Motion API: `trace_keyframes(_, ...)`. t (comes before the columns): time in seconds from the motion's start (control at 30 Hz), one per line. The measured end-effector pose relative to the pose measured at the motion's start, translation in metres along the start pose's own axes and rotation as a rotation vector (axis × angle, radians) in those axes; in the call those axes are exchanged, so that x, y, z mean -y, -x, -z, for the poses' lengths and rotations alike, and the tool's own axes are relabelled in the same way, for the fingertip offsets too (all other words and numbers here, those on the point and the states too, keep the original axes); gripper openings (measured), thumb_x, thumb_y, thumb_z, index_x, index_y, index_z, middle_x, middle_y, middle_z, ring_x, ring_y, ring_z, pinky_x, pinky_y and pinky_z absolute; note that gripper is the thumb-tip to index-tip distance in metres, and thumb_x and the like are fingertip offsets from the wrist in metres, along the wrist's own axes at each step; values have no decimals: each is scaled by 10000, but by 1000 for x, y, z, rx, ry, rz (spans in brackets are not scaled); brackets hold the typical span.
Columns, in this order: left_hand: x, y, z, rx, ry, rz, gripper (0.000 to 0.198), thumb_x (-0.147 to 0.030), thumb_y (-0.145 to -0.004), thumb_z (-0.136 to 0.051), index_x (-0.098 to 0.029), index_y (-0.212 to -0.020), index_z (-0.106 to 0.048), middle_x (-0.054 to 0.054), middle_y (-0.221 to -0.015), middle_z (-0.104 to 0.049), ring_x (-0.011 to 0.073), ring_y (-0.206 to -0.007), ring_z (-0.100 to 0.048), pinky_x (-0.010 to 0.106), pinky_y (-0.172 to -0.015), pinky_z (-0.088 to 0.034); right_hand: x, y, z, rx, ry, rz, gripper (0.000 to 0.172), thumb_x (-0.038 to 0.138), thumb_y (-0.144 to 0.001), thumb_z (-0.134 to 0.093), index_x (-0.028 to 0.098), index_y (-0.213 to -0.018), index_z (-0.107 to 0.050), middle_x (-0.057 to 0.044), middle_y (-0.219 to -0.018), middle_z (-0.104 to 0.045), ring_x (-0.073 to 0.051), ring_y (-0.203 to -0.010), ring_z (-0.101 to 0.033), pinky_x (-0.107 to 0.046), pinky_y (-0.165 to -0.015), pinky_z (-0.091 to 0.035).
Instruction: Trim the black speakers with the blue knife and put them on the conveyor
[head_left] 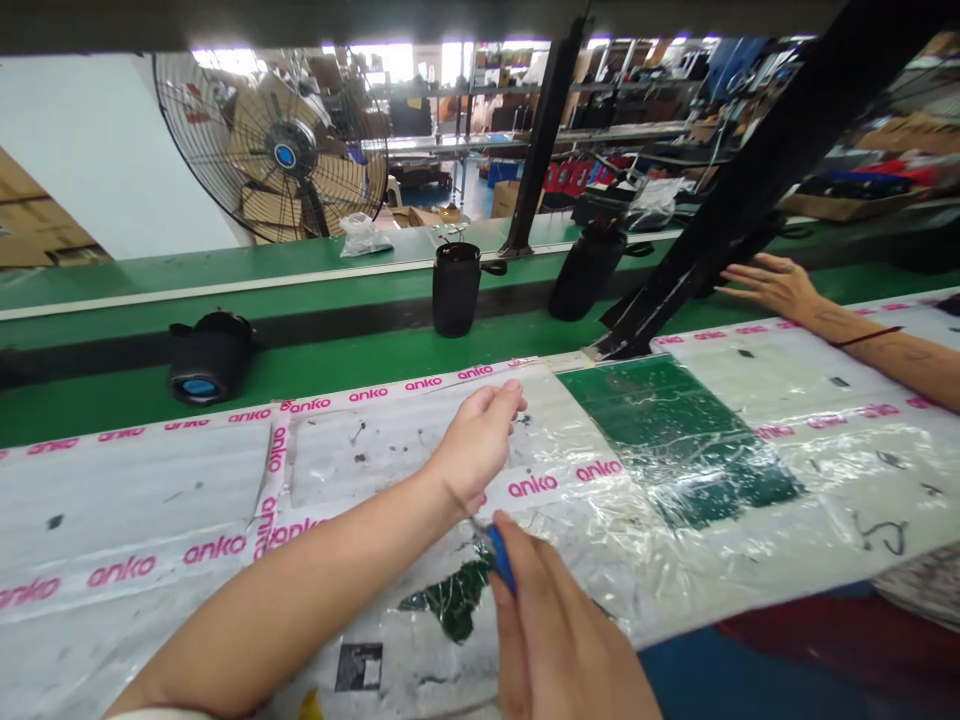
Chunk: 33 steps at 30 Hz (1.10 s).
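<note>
My left hand (480, 445) is above the plastic-covered bench, its fingers curled and pressed against the thumb. Whatever lies inside that curl, if anything, is hidden. Close below it, my right hand (559, 620) is shut on a blue-handled tool (500, 558) with a thin metal shaft. The shaft points up and left, crossing in front of my left wrist; its exact kind I cannot make out. Beneath the hands is white sheeting (420, 530) with pink "anko" tape, torn to show a dark green patch (454, 600). Small dark scraps lie about.
On the green conveyor belt stand black cylindrical speakers (456, 290) (587, 275); another speaker (210, 358) lies on its side. A slanted black post (720, 210) rises at right. Another person's hand (780, 288) reaches toward the belt. A large fan (281, 150) stands behind.
</note>
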<state>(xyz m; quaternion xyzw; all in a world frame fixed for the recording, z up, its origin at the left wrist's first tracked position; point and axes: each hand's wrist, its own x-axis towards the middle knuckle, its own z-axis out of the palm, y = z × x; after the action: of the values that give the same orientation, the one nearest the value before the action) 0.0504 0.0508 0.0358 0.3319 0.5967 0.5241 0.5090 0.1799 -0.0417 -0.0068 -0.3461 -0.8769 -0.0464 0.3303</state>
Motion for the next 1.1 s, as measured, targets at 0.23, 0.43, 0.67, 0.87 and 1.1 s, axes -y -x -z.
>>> trace_keyframes(0.23, 1, -1, 0, 3, -10, -3, 350, -502, -1011, -584, -171, -914, -646, 54, -963, -676, 188, -832, -620, 343, -783, -506, 1, 2, 4, 48, 21, 66, 368, 189, -1061, -360, 19, -1354, -505, -232, -996, -767, -283, -735, -765, -321, -504, -615)
trace_keyframes(0.43, 1, -2, -1, 6, -26, -17, 360, -517, -997, -597, -176, -891, -638, 48, -934, -670, 189, -822, -612, 335, -772, -493, 2, 0, 3, 0, 57, 25, 365, 188, -1065, -343, 11, -1335, -514, -236, -969, -769, -287, -702, -764, -330, -486, -612)
trace_keyframes(0.67, 1, -2, -2, 4, -73, -33, 336, -476, -1018, -589, -163, -906, -643, 37, -935, -664, 185, -815, -619, 346, -779, -509, -1, 0, 4, -26, 91, -12, 372, 183, -1058, -329, 5, -1321, -523, -258, -996, -762, -299, -740, -771, -343, -517, -624)
trace_keyframes(0.87, 5, -6, -2, -11, -148, -56, 340, -470, -1040, -575, -147, -975, -663, 45, -962, -681, 181, -818, -651, 352, -768, -550, -4, 3, 3, 2, 92, -11, 387, 189, -1048, -355, 10, -1352, -515, -258, -1029, -759, -302, -773, -773, -335, -526, -623)
trace_keyframes(1.1, 13, -15, 3, -95, -348, -187, 292, -424, -1044, -599, -147, -1092, -677, 62, -1034, -708, 183, -846, -689, 359, -770, -597, 2, 21, -2, 31, -312, -278, 371, 277, -1057, -452, 222, -1400, -584, -143, -1094, -765, -285, -819, -758, -337, -629, -633)
